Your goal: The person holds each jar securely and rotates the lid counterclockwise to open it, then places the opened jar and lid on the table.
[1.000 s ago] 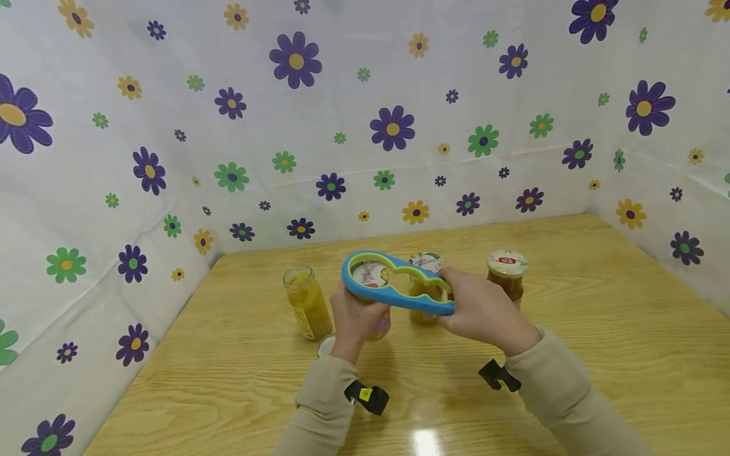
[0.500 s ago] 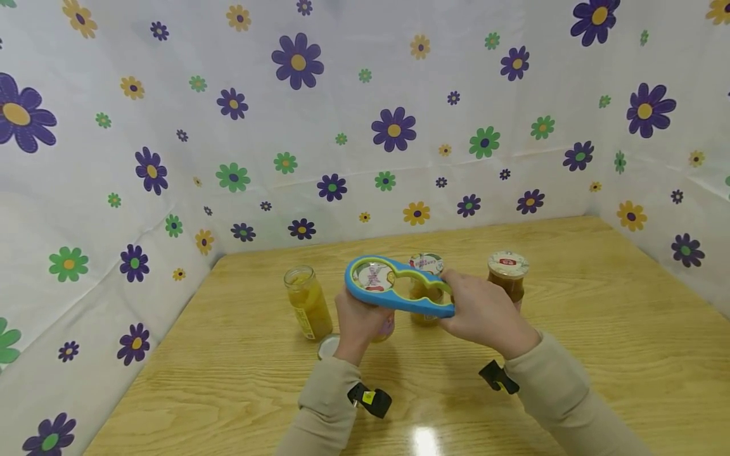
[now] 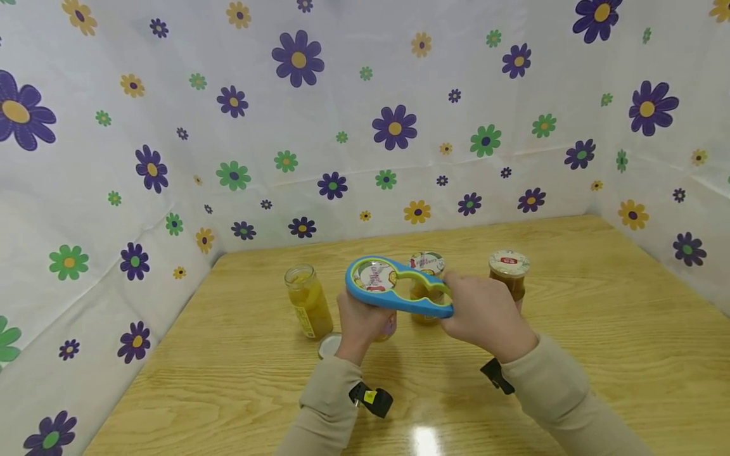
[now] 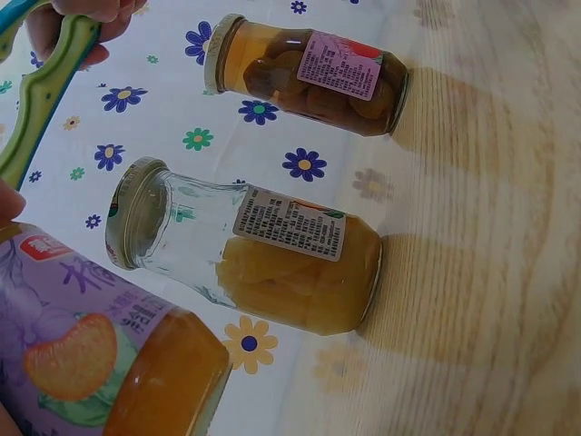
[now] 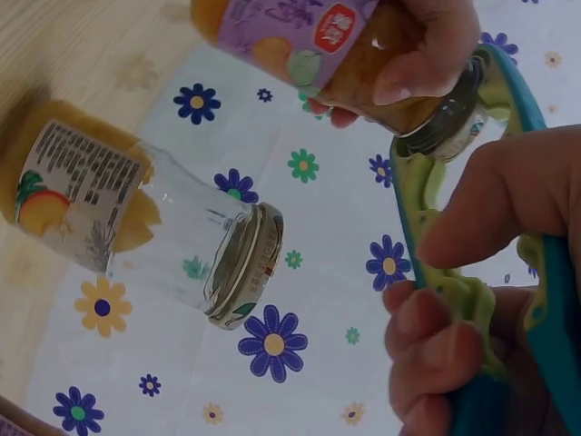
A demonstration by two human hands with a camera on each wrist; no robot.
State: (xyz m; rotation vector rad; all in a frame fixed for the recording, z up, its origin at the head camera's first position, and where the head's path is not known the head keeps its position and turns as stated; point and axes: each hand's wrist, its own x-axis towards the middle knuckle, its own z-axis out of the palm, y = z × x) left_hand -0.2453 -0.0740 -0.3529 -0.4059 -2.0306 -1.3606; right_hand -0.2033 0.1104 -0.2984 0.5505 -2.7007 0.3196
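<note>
A jar with a purple label (image 4: 68, 350) is held in my left hand (image 3: 359, 322), whose fingers wrap around its glass. My right hand (image 3: 486, 315) grips the handle end of a blue and green jar opener (image 3: 416, 306). The opener's rounded far end surrounds the jar's printed lid (image 3: 373, 277). In the right wrist view, the jar's metal lid (image 5: 445, 118) sits between the opener's two arms, with my right fingers curled around the handles.
An open jar of yellow fruit (image 3: 310, 310) stands at left, a loose lid (image 3: 328, 346) beside it. Behind the opener is a lidded jar of yellow pieces (image 4: 290, 282). Further right stands a lidded jar of dark round fruit (image 4: 309, 82). Flowered cloth (image 3: 342, 82) hangs behind the wooden table (image 3: 228, 392).
The jar in my left hand has come slightly right and its lid now fills the opener's rounded end, where a gap showed earlier. The right hand has barely shifted.
</note>
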